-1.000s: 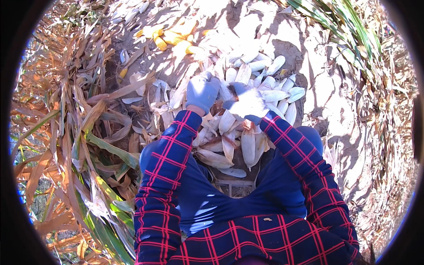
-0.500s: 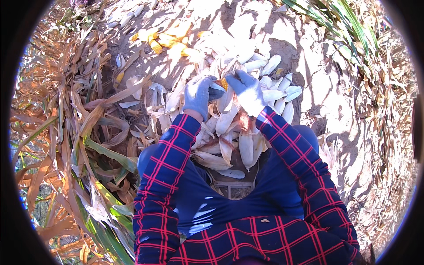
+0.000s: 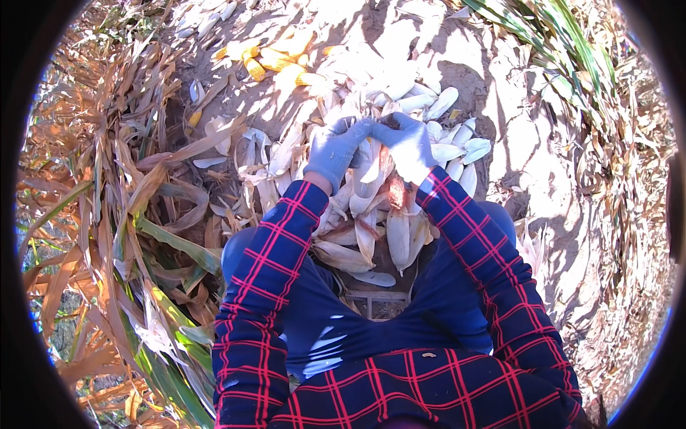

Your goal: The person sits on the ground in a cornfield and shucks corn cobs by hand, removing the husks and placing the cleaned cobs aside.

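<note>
My left hand [image 3: 336, 151] and my right hand [image 3: 407, 149], both in grey gloves, meet above a heap of pale corn husks and ears. Their fingers are bent and close around an ear of corn, now mostly covered by the gloves. Just below the fingers hangs a pale husk [image 3: 367, 171]. Between my knees lie unpeeled ears in dry husks, one [image 3: 341, 256] at the near left and another [image 3: 399, 236] pointing toward me. Brown silk [image 3: 396, 193] shows among them.
Bare yellow corn ears [image 3: 275, 61] lie in a group on the sunlit soil at the far left. White husk leaves [image 3: 457, 149] spread right of my hands. Dry stalks [image 3: 107, 186] crowd the left side, and green-tinged leaves [image 3: 572, 57] stand at the far right.
My hands have come closer together, and their fingers now meet. The yellow kernels that showed between them are covered.
</note>
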The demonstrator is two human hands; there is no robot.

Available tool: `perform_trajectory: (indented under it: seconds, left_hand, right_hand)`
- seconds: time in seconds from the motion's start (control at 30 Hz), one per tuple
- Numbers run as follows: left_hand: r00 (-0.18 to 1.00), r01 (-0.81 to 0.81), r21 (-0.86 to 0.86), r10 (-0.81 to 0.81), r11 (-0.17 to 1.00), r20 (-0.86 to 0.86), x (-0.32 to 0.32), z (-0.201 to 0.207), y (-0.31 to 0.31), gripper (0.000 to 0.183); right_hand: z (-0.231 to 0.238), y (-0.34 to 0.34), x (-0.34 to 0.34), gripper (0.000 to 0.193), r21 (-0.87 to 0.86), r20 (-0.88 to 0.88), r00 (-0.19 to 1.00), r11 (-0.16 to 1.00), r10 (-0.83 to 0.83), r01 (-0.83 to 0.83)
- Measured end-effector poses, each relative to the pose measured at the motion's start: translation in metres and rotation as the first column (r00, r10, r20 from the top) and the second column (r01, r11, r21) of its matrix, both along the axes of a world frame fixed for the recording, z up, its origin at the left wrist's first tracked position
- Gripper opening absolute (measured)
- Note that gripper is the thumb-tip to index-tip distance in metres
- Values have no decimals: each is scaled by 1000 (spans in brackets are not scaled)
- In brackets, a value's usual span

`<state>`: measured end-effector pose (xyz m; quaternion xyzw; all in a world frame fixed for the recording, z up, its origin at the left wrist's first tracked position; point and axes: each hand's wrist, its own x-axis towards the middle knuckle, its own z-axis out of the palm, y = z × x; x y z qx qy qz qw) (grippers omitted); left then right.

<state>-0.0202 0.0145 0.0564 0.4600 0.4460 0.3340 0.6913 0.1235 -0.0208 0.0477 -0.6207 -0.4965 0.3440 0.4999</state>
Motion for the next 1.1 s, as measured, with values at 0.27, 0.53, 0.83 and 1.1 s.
perform_trajectory:
  seconds: [0.27, 0.53, 0.83, 1.1]
  left_hand:
    - [978, -194, 88, 199, 977, -53, -2, -7, 5, 17]
    - [990, 69, 356, -20, 932, -139, 3, -24, 15, 23]
    - [983, -183, 176, 175, 967, 60, -13, -1, 21, 23]
    - [843, -514, 70, 488, 855, 228, -52, 5, 52, 22]
  right_hand:
    - [-2, 2, -5, 16, 93, 8, 999, 995, -37, 36]
    - [0, 5, 1, 18, 71, -149, 984, 992, -98, 109]
    - [12, 9, 24, 8, 60, -688, 726, 997, 1, 55]
    - [-23, 7, 74, 26, 81, 700, 712, 986, 46, -144]
